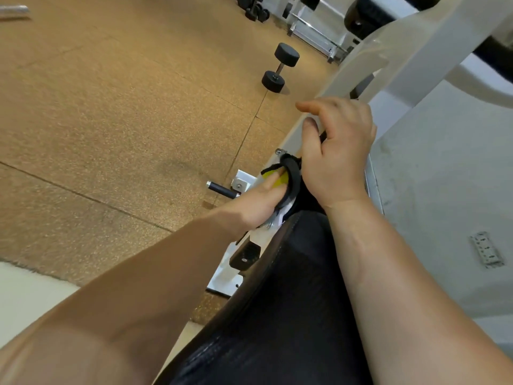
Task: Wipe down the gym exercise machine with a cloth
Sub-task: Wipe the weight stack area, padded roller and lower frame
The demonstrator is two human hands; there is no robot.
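The exercise machine has a white steel frame [394,59] and a long black padded seat [277,301] running toward me. My left hand [258,202] holds a yellow and black cloth [281,179] against the frame just beyond the seat's far end, with a finger lying straight across the yellow part. A scrap of white shows under the hand. My right hand [337,154] is directly beyond it on the sloping white beam. Its fingers curl over the beam's far side and its thumb bends beside a small dark part.
A black dumbbell [280,68] lies on the cork-coloured floor mats [125,112] left of the machine. A short black peg [222,188] sticks out from the frame's foot. More dumbbells [256,12] and a white rack [313,29] stand far back. Grey wall at right.
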